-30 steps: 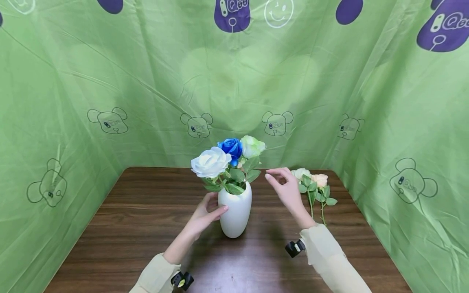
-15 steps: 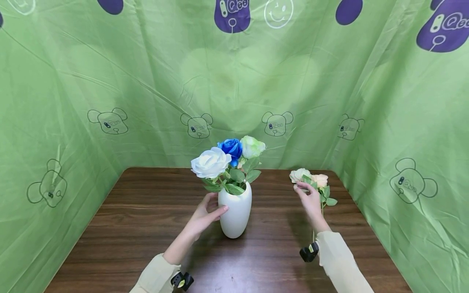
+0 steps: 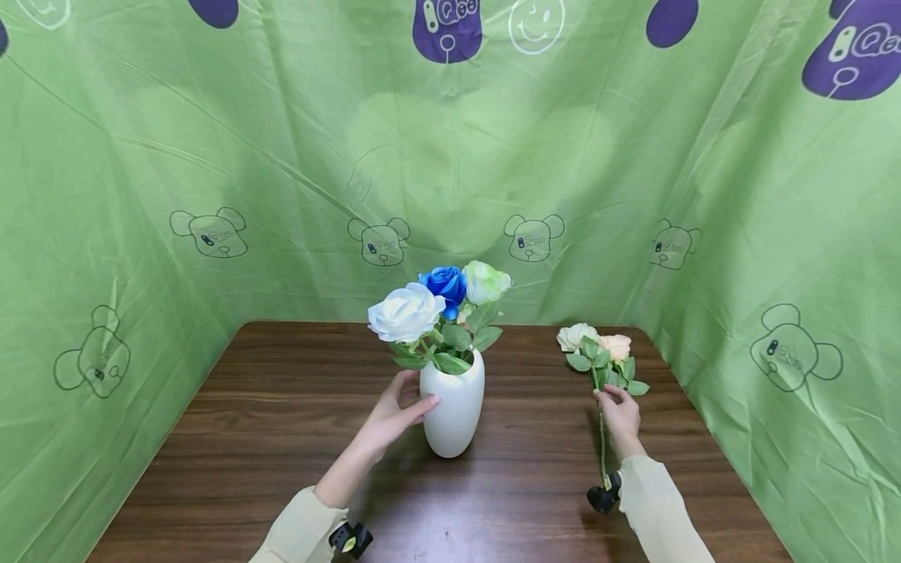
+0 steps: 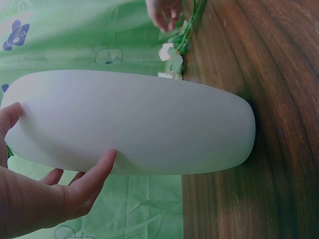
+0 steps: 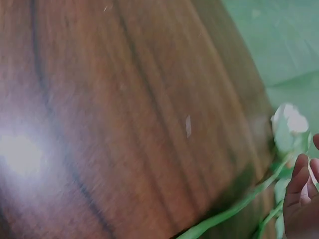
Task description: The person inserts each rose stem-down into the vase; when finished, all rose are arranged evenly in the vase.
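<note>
A white vase stands upright on the wooden table, holding a pale white rose, a blue rose and a green-white rose. My left hand grips its left side, thumb across the front; the left wrist view shows the fingertips against the smooth vase wall. On the right lie a cream rose and a peach rose. Over the cream rose's stem is my right hand, thumb and fingers apart in the right wrist view, right beside the stem.
A brown wooden table carries everything. Green printed cloth hangs behind it and along both sides. Each wrist wears a small black camera, such as the right wrist camera.
My right hand has moved from beside the vase to the right, over the lying roses, then down toward the cream rose's stem. My left hand and the vase have stayed put.
</note>
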The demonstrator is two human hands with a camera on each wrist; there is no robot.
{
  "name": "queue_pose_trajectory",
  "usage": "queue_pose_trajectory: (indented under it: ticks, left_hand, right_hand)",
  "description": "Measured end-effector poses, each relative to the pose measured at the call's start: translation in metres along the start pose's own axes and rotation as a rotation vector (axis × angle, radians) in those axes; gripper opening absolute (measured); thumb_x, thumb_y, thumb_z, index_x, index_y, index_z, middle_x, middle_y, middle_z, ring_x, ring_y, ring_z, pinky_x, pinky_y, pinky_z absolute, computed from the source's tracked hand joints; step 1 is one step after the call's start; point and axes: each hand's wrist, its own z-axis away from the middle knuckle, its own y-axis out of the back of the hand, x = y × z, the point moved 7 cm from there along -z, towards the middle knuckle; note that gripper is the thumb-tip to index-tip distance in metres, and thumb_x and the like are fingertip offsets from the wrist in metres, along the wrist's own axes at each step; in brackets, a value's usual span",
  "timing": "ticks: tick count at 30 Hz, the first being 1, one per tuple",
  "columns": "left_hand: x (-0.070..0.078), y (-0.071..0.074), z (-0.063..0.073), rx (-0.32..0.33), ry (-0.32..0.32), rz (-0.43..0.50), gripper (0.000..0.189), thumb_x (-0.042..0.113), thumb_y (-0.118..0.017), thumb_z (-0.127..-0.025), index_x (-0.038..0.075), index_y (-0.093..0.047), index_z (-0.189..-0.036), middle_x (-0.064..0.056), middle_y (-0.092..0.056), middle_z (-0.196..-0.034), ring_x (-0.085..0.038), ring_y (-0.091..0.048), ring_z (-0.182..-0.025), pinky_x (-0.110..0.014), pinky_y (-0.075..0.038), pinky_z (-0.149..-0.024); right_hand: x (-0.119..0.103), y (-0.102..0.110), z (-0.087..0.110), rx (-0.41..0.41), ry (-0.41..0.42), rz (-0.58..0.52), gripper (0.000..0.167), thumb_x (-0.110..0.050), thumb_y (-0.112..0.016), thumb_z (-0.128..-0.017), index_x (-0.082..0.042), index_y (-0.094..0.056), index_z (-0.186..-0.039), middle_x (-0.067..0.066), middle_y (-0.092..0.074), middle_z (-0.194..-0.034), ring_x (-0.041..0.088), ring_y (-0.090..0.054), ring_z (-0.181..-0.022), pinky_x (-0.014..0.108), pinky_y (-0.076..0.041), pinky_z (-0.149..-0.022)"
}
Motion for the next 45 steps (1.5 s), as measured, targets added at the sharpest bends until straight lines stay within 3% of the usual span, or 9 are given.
queue_pose_trajectory:
  ticks: [10,17,20,26,30,34,38,42,45]
  left_hand:
    - [-0.001,0.000,0.000,-0.012,0.001,0.014,0.060,0.019,-0.066,-0.081,0.002,-0.033,-0.128,-0.021,-0.041,-0.123,-0.037,-0.040,-0.112,-0.048,-0.043,-0.080]
    - [0.000,-0.001,0.000,-0.005,0.006,-0.005,0.059,0.022,-0.068,-0.079,0.004,-0.036,-0.126,-0.020,-0.043,-0.121,-0.035,-0.042,-0.110,-0.046,-0.044,-0.080]
    - [0.000,-0.001,0.000,-0.005,0.002,-0.007,0.059,0.022,-0.068,-0.079,0.004,-0.037,-0.125,-0.020,-0.044,-0.120,-0.035,-0.043,-0.110,-0.046,-0.044,-0.080]
    - [0.001,-0.001,0.001,-0.007,0.001,-0.005,0.059,0.023,-0.068,-0.079,0.004,-0.036,-0.126,-0.019,-0.044,-0.120,-0.035,-0.043,-0.110,-0.046,-0.044,-0.080]
    - [0.002,-0.001,0.001,-0.008,-0.008,-0.012,0.059,0.022,-0.067,-0.079,0.003,-0.036,-0.125,-0.020,-0.044,-0.120,-0.035,-0.043,-0.109,-0.046,-0.045,-0.079]
    - [0.003,-0.001,0.002,-0.006,-0.012,-0.014,0.059,0.023,-0.067,-0.079,0.003,-0.037,-0.125,-0.021,-0.044,-0.120,-0.035,-0.044,-0.109,-0.045,-0.045,-0.079]
    - [0.004,-0.001,0.002,-0.007,-0.016,-0.020,0.060,0.024,-0.067,-0.079,0.002,-0.036,-0.125,-0.021,-0.044,-0.120,-0.036,-0.043,-0.109,-0.046,-0.045,-0.079]
    - [0.004,0.000,0.002,0.001,-0.009,-0.016,0.059,0.023,-0.067,-0.079,0.003,-0.037,-0.126,-0.020,-0.044,-0.120,-0.035,-0.043,-0.110,-0.046,-0.044,-0.080]
    - [0.003,0.000,0.002,0.007,-0.004,-0.006,0.058,0.021,-0.068,-0.079,0.004,-0.037,-0.125,-0.019,-0.045,-0.120,-0.034,-0.043,-0.110,-0.047,-0.044,-0.080]
  right_hand:
    - [0.025,0.003,0.001,-0.035,-0.039,0.110,0.040,-0.018,-0.061,-0.081,0.004,-0.052,-0.112,0.010,-0.063,-0.084,0.010,-0.053,-0.055,0.025,-0.041,-0.051]
    - [0.023,0.000,0.006,-0.070,0.011,0.255,0.040,-0.017,-0.061,-0.079,0.005,-0.052,-0.111,0.023,-0.059,-0.100,0.036,-0.051,-0.090,0.042,-0.040,-0.074]
    - [0.023,-0.003,0.005,-0.086,0.030,0.260,0.038,-0.016,-0.063,-0.077,0.003,-0.054,-0.108,0.022,-0.060,-0.097,0.035,-0.052,-0.088,0.041,-0.041,-0.073]
    - [0.025,-0.020,0.005,-0.232,-0.011,0.065,0.041,-0.010,-0.060,-0.079,0.006,-0.048,-0.114,0.014,-0.061,-0.079,0.016,-0.056,-0.056,0.027,-0.043,-0.051]
    - [0.019,-0.034,0.011,-0.353,-0.099,-0.088,0.046,-0.005,-0.054,-0.083,0.007,-0.035,-0.124,0.007,-0.058,-0.080,0.007,-0.052,-0.053,0.021,-0.043,-0.050]
    - [0.008,-0.041,0.018,-0.414,-0.106,-0.195,0.049,0.000,-0.054,-0.084,0.006,-0.031,-0.127,0.004,-0.058,-0.081,0.006,-0.052,-0.052,0.017,-0.044,-0.048]
    - [-0.002,-0.045,0.023,-0.433,-0.035,-0.282,0.049,0.002,-0.055,-0.083,0.006,-0.030,-0.125,0.004,-0.056,-0.081,0.007,-0.052,-0.052,0.017,-0.044,-0.048]
    - [-0.004,-0.050,0.022,-0.436,0.119,-0.363,0.046,-0.001,-0.058,-0.081,0.003,-0.035,-0.120,0.005,-0.055,-0.078,0.009,-0.053,-0.051,0.019,-0.045,-0.046]
    - [0.008,-0.057,0.010,-0.438,0.220,-0.404,0.048,-0.015,-0.066,-0.077,-0.006,-0.040,-0.116,0.004,-0.055,-0.079,0.011,-0.054,-0.050,0.022,-0.047,-0.044]
